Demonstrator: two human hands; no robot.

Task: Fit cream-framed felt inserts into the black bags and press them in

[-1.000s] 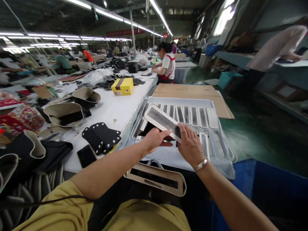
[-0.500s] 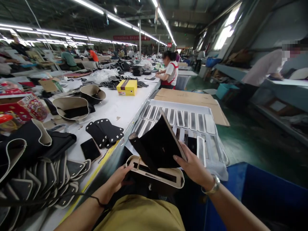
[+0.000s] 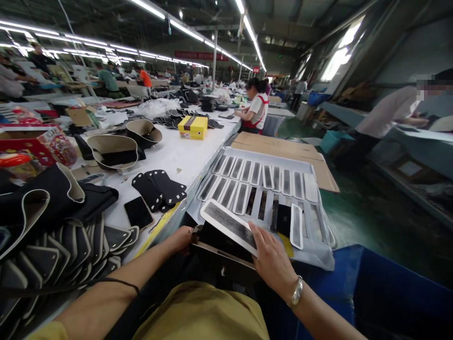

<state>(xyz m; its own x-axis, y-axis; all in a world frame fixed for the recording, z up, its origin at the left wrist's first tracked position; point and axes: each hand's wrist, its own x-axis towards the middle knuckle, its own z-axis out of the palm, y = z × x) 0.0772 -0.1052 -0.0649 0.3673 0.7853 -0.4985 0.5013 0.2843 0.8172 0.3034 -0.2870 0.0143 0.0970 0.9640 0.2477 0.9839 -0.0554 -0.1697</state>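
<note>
My left hand (image 3: 182, 238) is closed on the left end of a black case (image 3: 226, 264) held low in front of my body. Its upper edge faces me and a small metal fitting shows on its front. My right hand (image 3: 271, 255) grips the right end of a long black panel with a white border (image 3: 226, 222). That panel tilts down to the right over the case's opening, with dark material beneath it. How far it sits inside the case is hidden.
Similar panels lie in rows on a grey-covered tray (image 3: 314, 245) ahead. A white table (image 3: 170, 163) at left holds black pieces (image 3: 157, 189), a phone (image 3: 138, 212) and a yellow box (image 3: 193, 127). A blue bin (image 3: 354, 264) stands at right. A person (image 3: 256, 106) works further off.
The dark piece in my right hand has swung down from upright onto the case, and its white-bordered face now shows. My left hand has moved slightly up on the case's end.
</note>
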